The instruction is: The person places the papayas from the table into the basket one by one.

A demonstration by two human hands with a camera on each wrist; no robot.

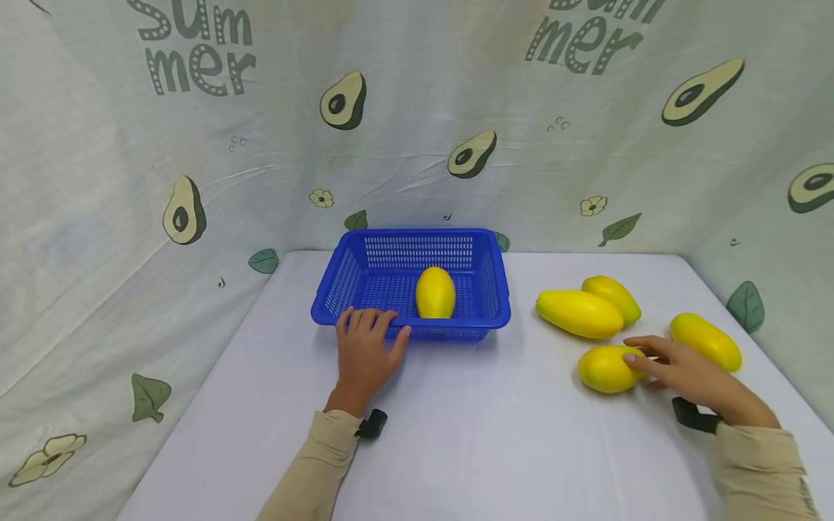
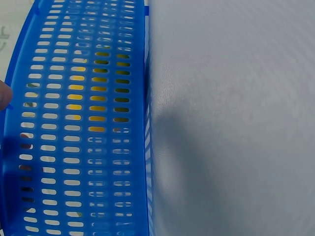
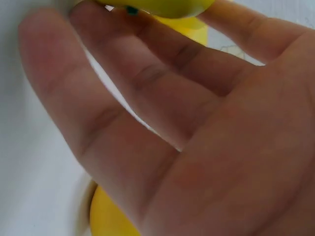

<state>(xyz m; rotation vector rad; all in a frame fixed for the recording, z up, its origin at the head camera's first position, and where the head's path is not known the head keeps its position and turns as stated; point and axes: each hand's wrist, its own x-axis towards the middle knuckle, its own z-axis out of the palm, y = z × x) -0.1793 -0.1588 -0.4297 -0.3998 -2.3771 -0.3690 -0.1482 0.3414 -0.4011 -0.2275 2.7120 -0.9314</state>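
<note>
A blue plastic basket (image 1: 404,329) stands near the back of the table with one yellow mango (image 1: 435,293) lying in it. My left hand (image 1: 368,354) grips its near rim, fingers over the edge and thumb outside. In the left wrist view the thumb tip (image 2: 4,96) shows by the rim, and the mango's yellow shows through the slots. On the right, my right hand (image 1: 684,373) is at the right end of another mango (image 1: 606,369), thumb and fingertips about it. The right wrist view shows these fingers (image 3: 123,93) nearly straight; how firmly they touch is unclear.
Two mangoes lie against each other behind the right hand, one in front (image 1: 580,313) and one behind (image 1: 614,298). A further mango (image 1: 706,341) lies beyond that hand. A printed cloth (image 1: 404,145) hangs behind the white table (image 1: 489,434).
</note>
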